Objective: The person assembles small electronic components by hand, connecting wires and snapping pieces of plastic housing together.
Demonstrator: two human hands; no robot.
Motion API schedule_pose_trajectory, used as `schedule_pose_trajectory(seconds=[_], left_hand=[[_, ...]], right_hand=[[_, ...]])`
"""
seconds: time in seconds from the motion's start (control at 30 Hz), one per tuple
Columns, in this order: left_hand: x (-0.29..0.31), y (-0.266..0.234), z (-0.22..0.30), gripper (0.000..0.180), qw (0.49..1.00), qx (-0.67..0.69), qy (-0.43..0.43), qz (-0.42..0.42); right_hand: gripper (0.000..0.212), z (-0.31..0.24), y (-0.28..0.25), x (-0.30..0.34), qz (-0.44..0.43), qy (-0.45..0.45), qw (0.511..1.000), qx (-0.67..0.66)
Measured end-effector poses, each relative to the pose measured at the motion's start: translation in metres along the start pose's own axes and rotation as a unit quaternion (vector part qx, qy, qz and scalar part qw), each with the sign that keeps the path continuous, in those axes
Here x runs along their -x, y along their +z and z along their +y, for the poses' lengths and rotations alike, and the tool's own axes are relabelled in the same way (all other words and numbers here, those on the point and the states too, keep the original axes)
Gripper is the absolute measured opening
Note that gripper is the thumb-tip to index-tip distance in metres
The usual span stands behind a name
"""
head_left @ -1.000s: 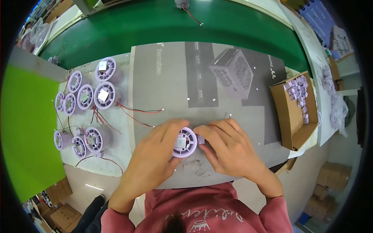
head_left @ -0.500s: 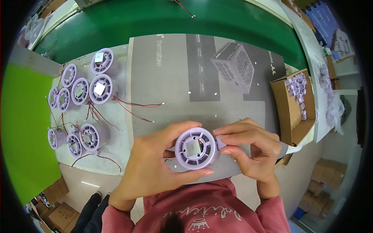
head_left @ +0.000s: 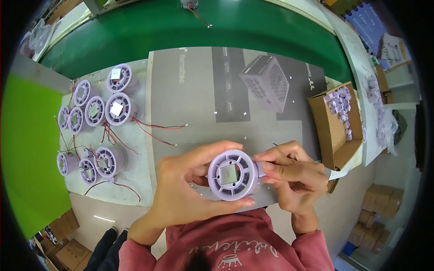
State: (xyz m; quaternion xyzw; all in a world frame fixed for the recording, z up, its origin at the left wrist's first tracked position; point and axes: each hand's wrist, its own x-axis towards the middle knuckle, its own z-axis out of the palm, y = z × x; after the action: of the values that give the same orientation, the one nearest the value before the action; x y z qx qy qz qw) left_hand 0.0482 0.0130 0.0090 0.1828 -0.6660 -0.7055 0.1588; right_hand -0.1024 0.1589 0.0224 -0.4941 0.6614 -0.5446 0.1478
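Observation:
My left hand (head_left: 178, 183) curls around a round lilac fan housing (head_left: 218, 189), fingers behind its far side and thumb along its near side. Spokes ring a square silvery plate (head_left: 229, 174) at the housing's centre, and a bit of red wire shows beside it. On the housing's right side, my right hand (head_left: 296, 178) pinches a small lilac plastic piece (head_left: 261, 169) between thumb and fingers. That piece touches the housing wall; the fingers hide whether it is fastened there. Both hands are over the near edge of a grey printed sheet (head_left: 194, 113).
Several similar lilac fan housings (head_left: 118, 109) with red and black wires stand at the left. An open cardboard box (head_left: 333, 151) of small lilac pieces stands at the right. Beyond the sheet runs a green belt (head_left: 135, 31) carrying a wired part (head_left: 190, 4). Tiny white bits dot the sheet.
My right fingers have bent further and closed more tightly on the small piece. The housing has shifted slightly right in view. The wired part on the belt shows more fully, further left.

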Motion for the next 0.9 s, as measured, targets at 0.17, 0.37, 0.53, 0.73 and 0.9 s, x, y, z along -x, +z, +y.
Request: schedule_pose_trajectory(seconds=[0.17, 0.37, 0.53, 0.73, 0.9], left_hand=[[-0.002, 0.003, 0.001, 0.072, 1.000, 0.018, -0.001, 0.006], [-0.003, 0.019, 0.009, 0.071, 0.999, 0.035, 0.007, 0.030], [-0.004, 0.018, 0.022, 0.067, 0.999, -0.010, 0.001, 0.051], [-0.049, -0.051, 0.099, 0.064, 0.907, -0.397, 0.120, 0.068], [-0.125, -0.188, 0.094, 0.060, 0.817, -0.562, -0.003, 0.130]], right_hand=[[0.025, -0.001, 0.003, -0.002, 0.020, -0.026, 0.999, -0.006], [0.025, 0.003, -0.004, 0.000, 0.054, -0.086, 0.995, 0.024], [0.039, 0.005, -0.023, -0.019, -0.044, -0.126, 0.986, 0.095], [0.043, 0.013, -0.107, -0.015, 0.035, -0.049, 0.948, 0.311], [0.030, 0.051, -0.187, -0.026, -0.028, 0.321, 0.856, 0.404]])
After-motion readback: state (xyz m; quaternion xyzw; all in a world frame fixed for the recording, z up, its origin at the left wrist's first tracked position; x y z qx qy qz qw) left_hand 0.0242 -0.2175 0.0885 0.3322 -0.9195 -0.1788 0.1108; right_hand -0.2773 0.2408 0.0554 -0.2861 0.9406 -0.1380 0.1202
